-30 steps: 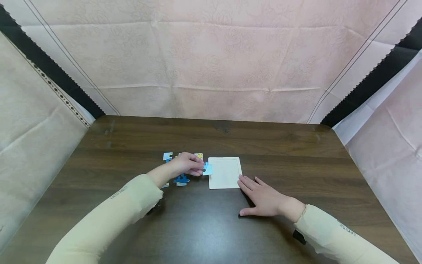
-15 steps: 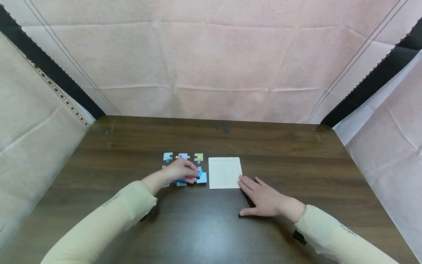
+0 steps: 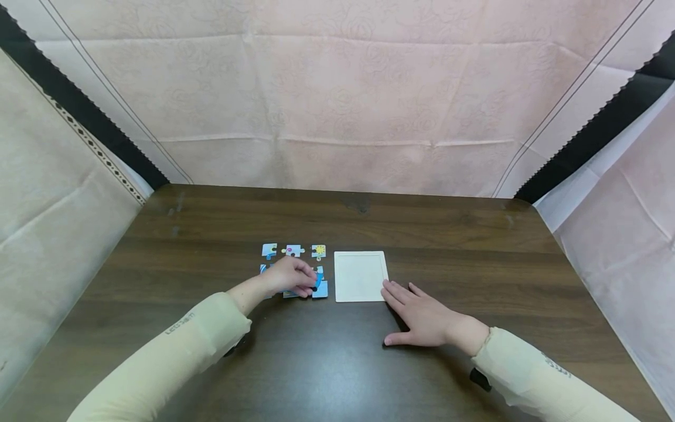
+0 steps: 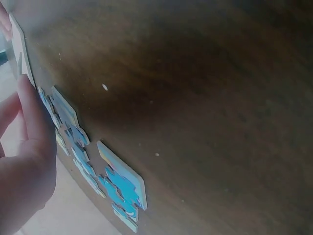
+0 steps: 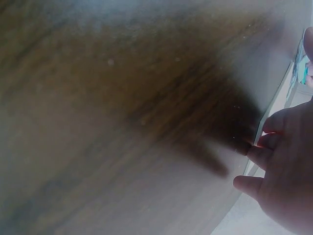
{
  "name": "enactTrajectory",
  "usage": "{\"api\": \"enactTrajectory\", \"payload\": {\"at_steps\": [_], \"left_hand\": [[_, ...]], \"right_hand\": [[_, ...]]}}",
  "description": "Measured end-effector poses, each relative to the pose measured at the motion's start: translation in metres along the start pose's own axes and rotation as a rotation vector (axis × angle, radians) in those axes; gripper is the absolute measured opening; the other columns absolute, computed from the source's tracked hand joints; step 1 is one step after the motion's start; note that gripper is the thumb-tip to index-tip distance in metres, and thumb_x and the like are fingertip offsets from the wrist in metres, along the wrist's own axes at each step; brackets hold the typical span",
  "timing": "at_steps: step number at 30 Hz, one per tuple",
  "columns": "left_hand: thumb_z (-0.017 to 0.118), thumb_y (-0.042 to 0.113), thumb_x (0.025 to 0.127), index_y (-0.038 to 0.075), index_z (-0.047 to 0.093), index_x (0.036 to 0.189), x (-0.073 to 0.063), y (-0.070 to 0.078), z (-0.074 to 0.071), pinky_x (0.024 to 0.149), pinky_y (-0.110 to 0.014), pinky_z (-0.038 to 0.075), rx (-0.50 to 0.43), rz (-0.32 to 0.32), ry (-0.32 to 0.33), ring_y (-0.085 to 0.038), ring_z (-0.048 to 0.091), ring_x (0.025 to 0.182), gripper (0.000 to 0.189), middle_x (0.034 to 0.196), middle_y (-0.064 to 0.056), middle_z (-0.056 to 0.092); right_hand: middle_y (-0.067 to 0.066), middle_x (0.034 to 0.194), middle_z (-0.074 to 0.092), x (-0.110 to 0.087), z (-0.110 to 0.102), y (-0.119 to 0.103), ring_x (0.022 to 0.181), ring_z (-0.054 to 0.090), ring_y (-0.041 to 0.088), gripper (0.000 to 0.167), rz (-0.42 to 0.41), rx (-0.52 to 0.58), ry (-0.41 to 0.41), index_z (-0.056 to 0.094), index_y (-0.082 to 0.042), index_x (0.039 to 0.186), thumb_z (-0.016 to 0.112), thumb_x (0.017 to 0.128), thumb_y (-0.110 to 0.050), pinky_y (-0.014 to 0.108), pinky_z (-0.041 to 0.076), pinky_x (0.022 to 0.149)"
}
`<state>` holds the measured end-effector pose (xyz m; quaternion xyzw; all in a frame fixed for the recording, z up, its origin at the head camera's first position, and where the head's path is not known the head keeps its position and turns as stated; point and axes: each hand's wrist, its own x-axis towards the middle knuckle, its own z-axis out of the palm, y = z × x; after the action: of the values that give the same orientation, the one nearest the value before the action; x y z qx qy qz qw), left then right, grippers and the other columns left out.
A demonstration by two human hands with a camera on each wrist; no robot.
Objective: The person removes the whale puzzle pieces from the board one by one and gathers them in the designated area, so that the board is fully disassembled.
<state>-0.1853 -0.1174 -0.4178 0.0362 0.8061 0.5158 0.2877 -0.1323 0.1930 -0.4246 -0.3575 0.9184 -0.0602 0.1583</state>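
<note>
My left hand (image 3: 290,275) pinches a light blue jigsaw piece (image 3: 320,289) at its fingertips, just left of the white square puzzle tray (image 3: 361,276). In the right wrist view, the piece (image 5: 306,75) shows teal between the left fingers. Under and around this hand lie more jigsaw pieces, some of them hidden by it. A piece with a yellow sun (image 3: 319,250) is in the back row, beside one with a pink spot (image 3: 293,250) and a blue corner piece (image 3: 269,249). My right hand (image 3: 422,316) is spread, fingertips at the tray's lower right corner.
The dark wooden table (image 3: 337,363) extends to a pale cloth (image 3: 337,117) hanging behind it. In the left wrist view, several jigsaw pieces (image 4: 122,183) lie flat beside the left hand.
My left hand has drawn the jigsaw piece back from the tray's left edge, leftward and a little toward me. The back-row pieces have come into sight. My right hand has stayed put.
</note>
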Motion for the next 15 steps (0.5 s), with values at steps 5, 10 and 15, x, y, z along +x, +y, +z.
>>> {"api": "enactTrajectory", "payload": {"at_steps": [5, 10, 15], "left_hand": [[0.06, 0.006, 0.089, -0.006, 0.063, 0.097, -0.0015, -0.0009, 0.0024, 0.064, -0.026, 0.058, 0.078, -0.005, 0.023, -0.01, 0.063, 0.061, 0.015, 0.082, -0.012, 0.067], [0.064, 0.008, 0.087, -0.002, 0.066, 0.092, -0.002, 0.0005, 0.007, 0.059, -0.025, 0.057, 0.155, -0.035, 0.067, -0.011, 0.062, 0.058, 0.012, 0.075, -0.009, 0.066], [0.065, 0.007, 0.085, -0.002, 0.066, 0.089, -0.0025, 0.003, 0.01, 0.055, -0.023, 0.055, 0.215, -0.036, 0.1, -0.01, 0.061, 0.053, 0.009, 0.073, -0.009, 0.066]], "right_hand": [[0.014, 0.155, 0.022, -0.0002, -0.0005, -0.0004, 0.143, 0.023, 0.028, 0.09, -0.003, -0.002, 0.004, 0.028, -0.004, 0.146, 0.053, 0.083, -0.063, 0.053, 0.021, 0.114], [0.014, 0.155, 0.021, -0.0001, -0.0003, -0.0002, 0.143, 0.022, 0.028, 0.09, 0.0, 0.006, 0.0, 0.027, -0.004, 0.146, 0.053, 0.083, -0.062, 0.053, 0.021, 0.114], [0.014, 0.155, 0.021, 0.0002, 0.0, -0.0001, 0.143, 0.022, 0.028, 0.09, 0.003, 0.011, -0.006, 0.027, -0.004, 0.147, 0.053, 0.083, -0.062, 0.053, 0.02, 0.115]]}}
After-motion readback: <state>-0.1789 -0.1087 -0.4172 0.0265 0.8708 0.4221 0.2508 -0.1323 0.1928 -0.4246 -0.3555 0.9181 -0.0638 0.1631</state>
